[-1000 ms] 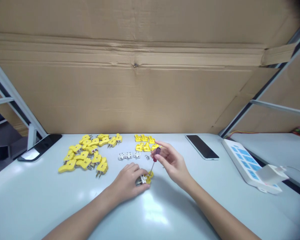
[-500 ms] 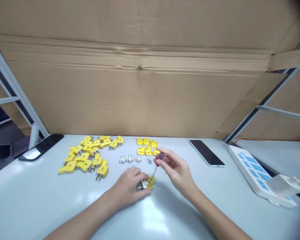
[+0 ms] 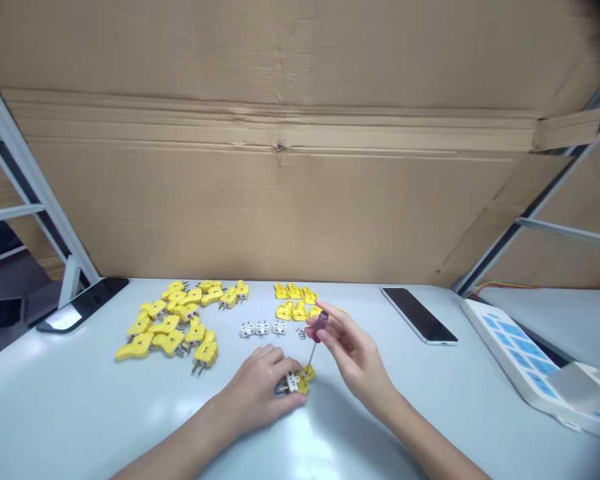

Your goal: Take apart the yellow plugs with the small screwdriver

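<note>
A yellow plug shell with a white pronged insert [image 3: 293,382] lies on the table, pinched between the thumb and fingers of my left hand [image 3: 260,387]. My right hand [image 3: 353,347] grips the dark red handle of a small screwdriver [image 3: 312,353], whose tip meets the yellow shell. Beyond them are several small screws [image 3: 301,334] and three white pronged inserts [image 3: 263,329] in a row. Farther back sit several open yellow shells [image 3: 299,311], partly covered by my right hand. Many assembled yellow plugs [image 3: 166,325] are spread out at the left.
A black phone [image 3: 419,316] lies at the right, with a white power strip [image 3: 535,367] and a white adapter beyond it. Another dark phone-like slab [image 3: 85,305] is at the far left. Cardboard [image 3: 280,213] and metal frames enclose the back.
The whole view has shifted slightly, with the table lower in the picture. Both hands keep their hold, and the screwdriver stands a little more upright on the shell.
</note>
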The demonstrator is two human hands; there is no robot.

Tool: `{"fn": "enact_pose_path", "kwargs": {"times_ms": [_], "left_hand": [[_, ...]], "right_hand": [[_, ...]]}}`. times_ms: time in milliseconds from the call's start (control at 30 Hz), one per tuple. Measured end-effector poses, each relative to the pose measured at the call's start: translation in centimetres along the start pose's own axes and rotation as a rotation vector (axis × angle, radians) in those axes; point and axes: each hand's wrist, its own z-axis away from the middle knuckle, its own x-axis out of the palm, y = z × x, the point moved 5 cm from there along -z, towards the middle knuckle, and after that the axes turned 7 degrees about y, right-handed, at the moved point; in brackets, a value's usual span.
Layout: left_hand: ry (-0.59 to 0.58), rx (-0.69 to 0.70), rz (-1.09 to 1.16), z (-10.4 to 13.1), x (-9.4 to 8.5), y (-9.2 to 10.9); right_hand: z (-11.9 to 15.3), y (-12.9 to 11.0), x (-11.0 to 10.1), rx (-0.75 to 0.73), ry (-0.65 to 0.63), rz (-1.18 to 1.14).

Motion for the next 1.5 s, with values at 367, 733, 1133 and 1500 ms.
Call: {"fn": "enact_pose_path", "kwargs": {"times_ms": [367,733,1133,1500], "left_hand": [[-0.019,-0.011,0.010,-0.05,0.05,-0.04],[-0.043,-0.020,-0.004,-0.12,0.01,0.03],[-0.056,-0.027,-0.013,-0.09,-0.17,0.20],[-0.053,-0.013,-0.022,-0.13,-0.05,0.04]], "right_hand": [[-0.37,0.08,-0.70,0.041,0.134,0.001],[-0.22,-0.02,-0.75,-0.034,0.226,0.058],[-0.07,-0.33,-0.68,-0.048,0.226,0.007],[0.01,-0.25,-0.59,0.005,0.218,-0.039]]}}
